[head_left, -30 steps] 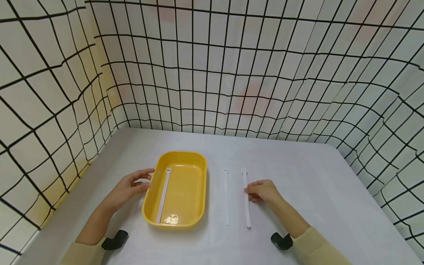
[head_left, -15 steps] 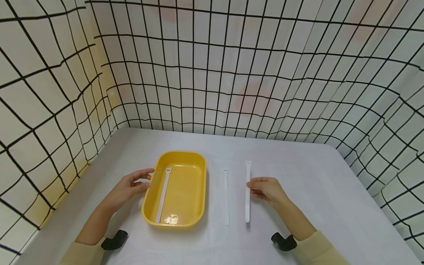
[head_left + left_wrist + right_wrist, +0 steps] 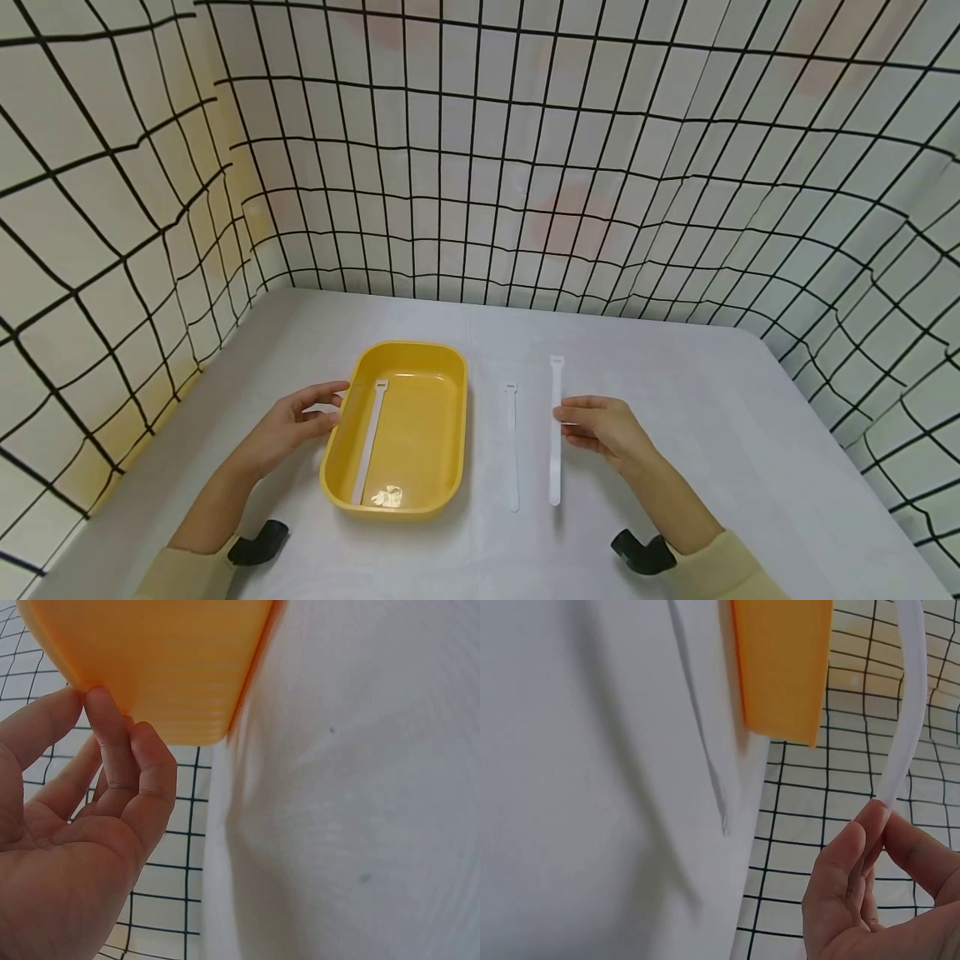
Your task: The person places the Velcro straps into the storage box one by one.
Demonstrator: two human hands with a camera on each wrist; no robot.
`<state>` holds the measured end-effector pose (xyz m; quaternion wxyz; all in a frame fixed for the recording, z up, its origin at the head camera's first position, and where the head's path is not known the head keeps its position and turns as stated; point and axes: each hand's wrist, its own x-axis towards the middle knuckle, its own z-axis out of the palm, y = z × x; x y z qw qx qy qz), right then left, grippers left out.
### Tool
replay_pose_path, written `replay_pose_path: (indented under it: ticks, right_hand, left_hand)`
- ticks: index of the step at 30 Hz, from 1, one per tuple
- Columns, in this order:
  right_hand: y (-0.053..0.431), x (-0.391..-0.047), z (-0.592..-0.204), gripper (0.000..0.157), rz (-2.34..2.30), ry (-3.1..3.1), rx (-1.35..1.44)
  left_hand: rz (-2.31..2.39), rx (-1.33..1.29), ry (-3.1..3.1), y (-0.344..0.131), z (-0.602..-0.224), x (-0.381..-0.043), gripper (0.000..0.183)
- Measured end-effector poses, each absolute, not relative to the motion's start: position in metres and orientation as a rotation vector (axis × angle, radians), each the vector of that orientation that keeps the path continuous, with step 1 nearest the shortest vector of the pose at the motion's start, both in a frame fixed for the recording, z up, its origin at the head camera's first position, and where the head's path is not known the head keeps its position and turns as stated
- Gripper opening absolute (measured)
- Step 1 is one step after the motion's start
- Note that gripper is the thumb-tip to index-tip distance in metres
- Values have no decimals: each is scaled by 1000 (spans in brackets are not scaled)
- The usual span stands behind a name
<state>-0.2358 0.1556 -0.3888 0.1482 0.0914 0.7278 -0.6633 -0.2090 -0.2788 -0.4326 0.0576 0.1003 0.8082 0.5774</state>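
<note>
Now that the flat white slotted strap [image 3: 556,471] has risen off the white cloth-covered table [image 3: 675,400], my right hand [image 3: 603,427] pinches it right of another thin white strap [image 3: 513,450], seemingly free to carry; my left hand [image 3: 288,419] touches the glossy yellow oblong tray [image 3: 397,513], fingers loose.

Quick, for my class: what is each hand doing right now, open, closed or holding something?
Left hand: open, touching the edge of the yellow tray.
Right hand: closed, pinching a white strap.
</note>
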Motion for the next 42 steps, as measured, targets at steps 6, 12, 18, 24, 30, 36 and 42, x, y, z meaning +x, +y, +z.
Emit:
replay_pose_path:
  ticks: [6,12,18,24,30,36,42]
  right_hand:
    - [151,-231,-383,40,-1941,2056,209]
    - [147,-227,-377,37,-1951,2029,157]
    - [143,-225,-373,36,-1957,2001,128]
    - [137,-223,-371,36,-1966,1956,83]
    - [126,-223,-369,35,-1957,1939,46]
    - [112,-224,-363,29,-1964,1925,18]
    - [102,-226,-360,30,-1980,1890,4]
  left_hand:
    - [1743,294,2453,-280,-432,-209,51]
    - [1734,284,2454,-280,-431,-208,52]
    - [1742,285,2449,-280,-431,-208,52]
    - [1756,312,2438,-280,-432,-209,51]
    - [1765,329,2426,-281,-433,-210,50]
    - [1769,317,2427,-281,-432,-209,51]
    - [1772,312,2422,-281,-433,-210,52]
